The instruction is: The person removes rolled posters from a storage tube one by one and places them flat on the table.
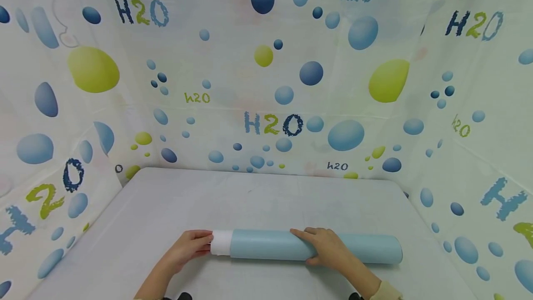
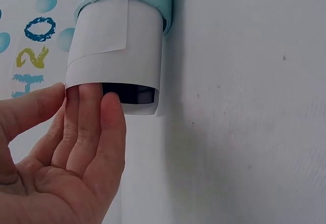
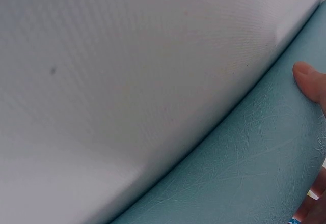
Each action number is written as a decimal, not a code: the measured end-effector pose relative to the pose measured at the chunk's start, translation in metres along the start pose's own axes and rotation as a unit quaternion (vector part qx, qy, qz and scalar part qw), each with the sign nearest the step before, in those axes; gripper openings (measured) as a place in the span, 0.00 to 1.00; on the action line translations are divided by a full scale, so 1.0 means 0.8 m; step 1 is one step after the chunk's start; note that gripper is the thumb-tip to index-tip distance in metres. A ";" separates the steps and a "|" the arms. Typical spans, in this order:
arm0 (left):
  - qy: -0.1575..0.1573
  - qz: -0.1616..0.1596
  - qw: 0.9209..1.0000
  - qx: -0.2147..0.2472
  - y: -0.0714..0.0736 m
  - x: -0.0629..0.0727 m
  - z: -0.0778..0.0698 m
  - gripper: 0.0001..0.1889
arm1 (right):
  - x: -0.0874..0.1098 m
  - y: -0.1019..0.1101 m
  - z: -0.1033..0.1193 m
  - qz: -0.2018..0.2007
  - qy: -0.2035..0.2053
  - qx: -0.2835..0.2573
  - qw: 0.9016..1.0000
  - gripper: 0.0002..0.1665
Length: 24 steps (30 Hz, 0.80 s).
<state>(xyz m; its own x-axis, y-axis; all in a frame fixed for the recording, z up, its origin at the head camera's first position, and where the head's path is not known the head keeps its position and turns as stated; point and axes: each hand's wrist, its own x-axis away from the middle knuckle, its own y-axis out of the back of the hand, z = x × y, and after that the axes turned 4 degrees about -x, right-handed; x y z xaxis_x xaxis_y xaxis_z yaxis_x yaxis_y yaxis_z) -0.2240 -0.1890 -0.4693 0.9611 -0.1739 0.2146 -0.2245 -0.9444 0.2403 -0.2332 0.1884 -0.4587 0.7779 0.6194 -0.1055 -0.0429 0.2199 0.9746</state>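
A light-blue roll (image 1: 270, 244) with a creased, leather-like surface lies sideways across the white table. From its left end sticks a white paper tube (image 1: 221, 243), whose dark hollow opening shows in the left wrist view. My left hand (image 1: 189, 249) pinches the rim of this tube (image 2: 114, 46), thumb outside and some fingertips inside the opening. Over the blue roll, right of its middle, my right hand (image 1: 326, 249) grips it from above. Its thumb (image 3: 308, 79) presses the near side while the other fingers reach over the far side.
A white-covered table (image 1: 258, 203) extends beyond and around the roll. Behind it and on both sides hangs a white curtain (image 1: 233, 59) printed with blue and green drops and H2O lettering.
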 end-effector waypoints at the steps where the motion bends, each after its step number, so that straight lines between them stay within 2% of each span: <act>1: 0.000 -0.002 1.000 -0.001 0.001 0.000 0.001 0.26 | 0.000 0.000 0.000 0.000 -0.001 0.000 1.000 0.49; 13: 0.001 -0.028 1.000 -0.007 0.017 0.008 0.002 0.26 | 0.000 0.000 0.000 -0.006 0.005 -0.002 1.000 0.49; 24: 0.040 -0.086 0.995 -0.026 0.032 0.013 0.001 0.24 | 0.000 0.000 0.001 -0.004 0.004 -0.002 1.000 0.49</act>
<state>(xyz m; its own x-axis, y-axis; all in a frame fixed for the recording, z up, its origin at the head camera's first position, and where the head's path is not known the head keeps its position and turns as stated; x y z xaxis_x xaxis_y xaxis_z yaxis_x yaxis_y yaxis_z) -0.2196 -0.2154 -0.4616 0.9707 0.0128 0.2398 -0.0686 -0.9423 0.3277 -0.2329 0.1879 -0.4585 0.7734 0.6233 -0.1151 -0.0385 0.2275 0.9730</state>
